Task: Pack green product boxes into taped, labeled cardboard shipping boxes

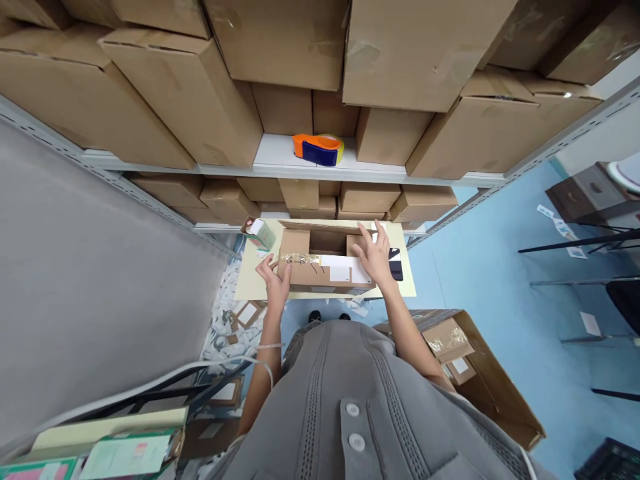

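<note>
A long cardboard box (325, 273) with its top open stands in front of me on a pale yellow board. Clear tape, dark handwriting and white labels show on its near side. At its left end is my left hand (276, 283), thumb against the near corner and fingers curved outside the edge. My right hand (375, 257) grips the right end, its fingers spread over the rim and flap. Brown cardboard is visible inside; deeper contents are hidden. Beside my right hand lies a dark phone (395, 265). A small green and white carton (260, 233) stands beyond my left hand.
Shelves ahead hold several cardboard boxes (280, 40). An orange and blue tape dispenser (320, 149) lies on the upper shelf (280, 152). At right below, a large open carton (500, 393) contains smaller boxes. Paper scraps (225, 313) litter the floor at left.
</note>
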{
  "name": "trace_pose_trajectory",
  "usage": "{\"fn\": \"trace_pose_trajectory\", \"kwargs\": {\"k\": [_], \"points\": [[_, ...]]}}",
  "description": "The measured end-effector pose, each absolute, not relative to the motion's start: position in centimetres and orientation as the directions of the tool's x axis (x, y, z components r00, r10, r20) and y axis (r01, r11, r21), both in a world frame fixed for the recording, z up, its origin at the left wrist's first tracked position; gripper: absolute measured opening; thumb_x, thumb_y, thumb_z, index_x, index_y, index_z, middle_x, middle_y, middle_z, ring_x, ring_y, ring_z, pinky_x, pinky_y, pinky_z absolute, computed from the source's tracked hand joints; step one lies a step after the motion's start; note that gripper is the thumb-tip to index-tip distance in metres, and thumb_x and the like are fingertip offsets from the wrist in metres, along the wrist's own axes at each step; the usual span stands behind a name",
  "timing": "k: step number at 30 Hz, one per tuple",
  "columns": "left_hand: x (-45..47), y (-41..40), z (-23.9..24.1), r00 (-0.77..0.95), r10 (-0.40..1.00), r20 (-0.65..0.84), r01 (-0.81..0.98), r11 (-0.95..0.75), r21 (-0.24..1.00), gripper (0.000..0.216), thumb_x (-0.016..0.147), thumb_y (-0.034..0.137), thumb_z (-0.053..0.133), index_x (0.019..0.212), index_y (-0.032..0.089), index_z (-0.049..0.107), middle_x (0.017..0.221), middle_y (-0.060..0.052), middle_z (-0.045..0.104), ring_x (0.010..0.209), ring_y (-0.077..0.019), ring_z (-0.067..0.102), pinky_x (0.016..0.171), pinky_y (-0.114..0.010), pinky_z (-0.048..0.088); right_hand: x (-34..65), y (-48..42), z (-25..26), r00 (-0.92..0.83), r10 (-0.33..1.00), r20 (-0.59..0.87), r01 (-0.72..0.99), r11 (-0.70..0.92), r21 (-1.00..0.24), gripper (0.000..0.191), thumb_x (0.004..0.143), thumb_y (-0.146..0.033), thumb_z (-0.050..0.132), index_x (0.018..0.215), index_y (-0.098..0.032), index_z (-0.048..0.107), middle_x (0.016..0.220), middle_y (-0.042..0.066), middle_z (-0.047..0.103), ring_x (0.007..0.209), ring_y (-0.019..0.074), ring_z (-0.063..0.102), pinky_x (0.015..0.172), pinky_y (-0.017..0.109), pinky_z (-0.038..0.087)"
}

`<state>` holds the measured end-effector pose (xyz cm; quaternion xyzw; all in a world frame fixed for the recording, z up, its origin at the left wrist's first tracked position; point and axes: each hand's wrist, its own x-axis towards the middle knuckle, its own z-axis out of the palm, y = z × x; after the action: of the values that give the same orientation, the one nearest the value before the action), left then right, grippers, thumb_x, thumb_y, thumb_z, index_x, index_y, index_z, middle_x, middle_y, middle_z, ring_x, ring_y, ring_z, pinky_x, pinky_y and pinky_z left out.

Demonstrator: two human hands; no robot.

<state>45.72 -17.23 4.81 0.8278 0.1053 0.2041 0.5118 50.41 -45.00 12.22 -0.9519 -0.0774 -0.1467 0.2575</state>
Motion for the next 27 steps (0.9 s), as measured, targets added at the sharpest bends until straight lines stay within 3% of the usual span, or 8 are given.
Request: {"fn": "trace_pose_trajectory", "kwargs": {"k": [7,11,15,18,22,27], "points": [[45.6,-16.8,4.5,0.892,0.403,0.207,-0.007,-0.446,0.895,0.065,0.085,0.04,0.064,0.138,0.019,0.034,0.134,-0.018,0.034,0.116,-0.0242,0.056,0.106,-0.045,0.043,46.1,-45.0,8.7,0.958,0.068,0.277,0.192,-0.87,-0.453,0.046,0.099,-0.042,0.04,0.143,-0.034,0.047,0.163,0.004,0.004,0.147,0.0366,0.013,0.112,0.06,0.027],[45.6,-16.6,5.0,0.917,0.309,0.252,-0.065,-0.509,0.858,0.07,0.089,0.04,0.057,0.148,0.018,0.027,0.147,-0.021,0.03,0.14,-0.028,0.036,0.114,-0.046,0.035,45.1,-44.7,7.2,0.969,0.05,0.243,0.164,-0.865,-0.474,0.048,0.1,-0.039,0.037,0.148,-0.035,0.04,0.164,0.003,-0.001,0.149,0.0362,0.011,0.112,0.059,0.029],[45.9,-16.4,6.1,0.964,0.189,0.187,-0.022,-0.642,0.766,0.062,0.095,0.041,0.045,0.152,0.023,0.028,0.161,-0.016,0.018,0.149,-0.0298,0.02,0.12,-0.054,0.019,45.3,-44.2,6.8,0.977,0.041,0.211,0.141,-0.864,-0.484,0.052,0.1,-0.039,0.036,0.152,-0.032,0.034,0.164,0.004,0.01,0.15,0.0341,0.013,0.114,0.058,0.029],[46.7,-16.1,6.7,0.982,0.136,0.128,0.007,-0.712,0.702,0.058,0.097,0.041,0.039,0.152,0.025,0.031,0.162,-0.015,0.021,0.149,-0.0311,0.023,0.118,-0.061,0.014,45.4,-43.9,6.8,0.983,0.037,0.182,0.119,-0.878,-0.464,0.055,0.1,-0.039,0.037,0.153,-0.025,0.033,0.164,0.006,0.013,0.151,0.0329,0.01,0.117,0.054,0.028],[47.9,-15.9,6.8,0.99,0.087,0.114,-0.009,-0.757,0.654,0.057,0.097,0.037,0.038,0.152,0.021,0.033,0.155,-0.017,0.037,0.145,-0.0298,0.032,0.117,-0.061,0.019,45.4,-43.5,6.6,0.983,0.026,0.182,0.106,-0.888,-0.448,0.059,0.1,-0.037,0.036,0.155,-0.018,0.027,0.164,0.01,0.011,0.151,0.0327,0.008,0.118,0.054,0.026],[47.8,-16.4,6.7,0.985,0.115,0.128,0.016,-0.8,0.599,0.057,0.098,0.039,0.034,0.151,0.019,0.035,0.152,-0.018,0.04,0.141,-0.0319,0.039,0.116,-0.064,0.019,45.3,-42.7,6.2,0.972,0.004,0.235,0.104,-0.903,-0.416,0.062,0.101,-0.036,0.032,0.157,-0.013,0.018,0.163,0.015,0.013,0.151,0.0318,0.007,0.119,0.058,0.023]]}}
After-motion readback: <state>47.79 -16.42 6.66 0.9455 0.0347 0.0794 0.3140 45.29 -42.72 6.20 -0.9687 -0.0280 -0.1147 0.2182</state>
